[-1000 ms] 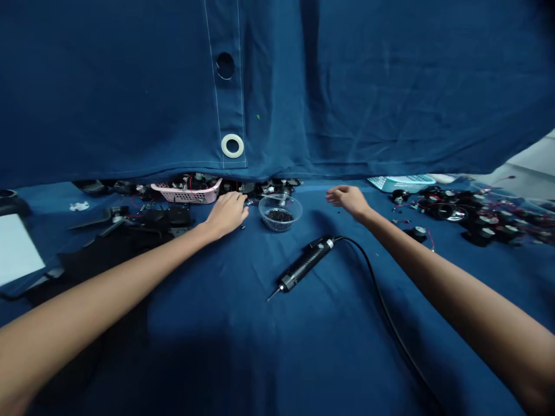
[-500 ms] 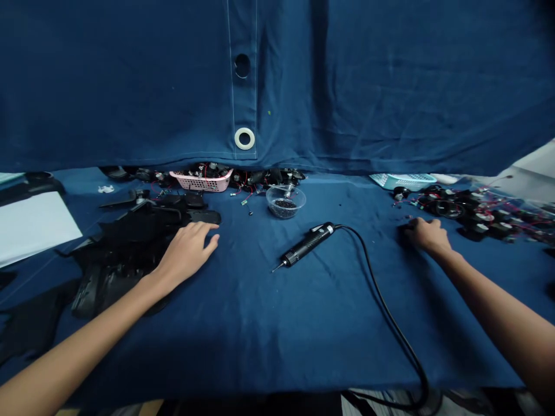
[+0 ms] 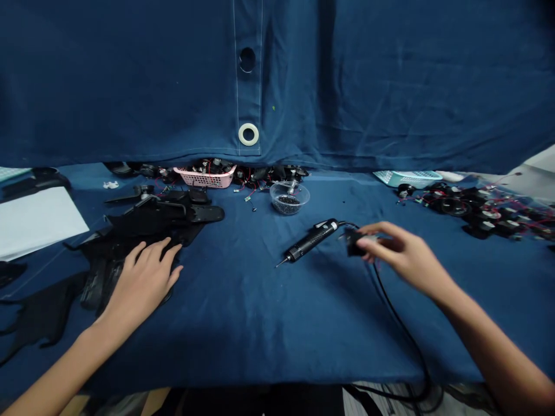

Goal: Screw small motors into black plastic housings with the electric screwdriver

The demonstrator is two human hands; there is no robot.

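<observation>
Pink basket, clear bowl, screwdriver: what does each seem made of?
The pink basket looks like moulded plastic, matte with a lattice wall. The clear bowl seems glossy see-through plastic, possibly glass. The electric screwdriver has a black, plastic-looking body and a thin, shiny metal-looking bit.

And here's the backdrop: a big navy cloth (image 3: 390,81) hanging right across the far side of the bench, softly creased, with a stitched strip (image 3: 248,75) running down it. There's a round hole (image 3: 247,59) up top and a white ring (image 3: 248,134) below. The bench wears a matching blue cover (image 3: 243,341), the light's dim and even, and a pale surface (image 3: 537,163) peeks in at far right.
</observation>
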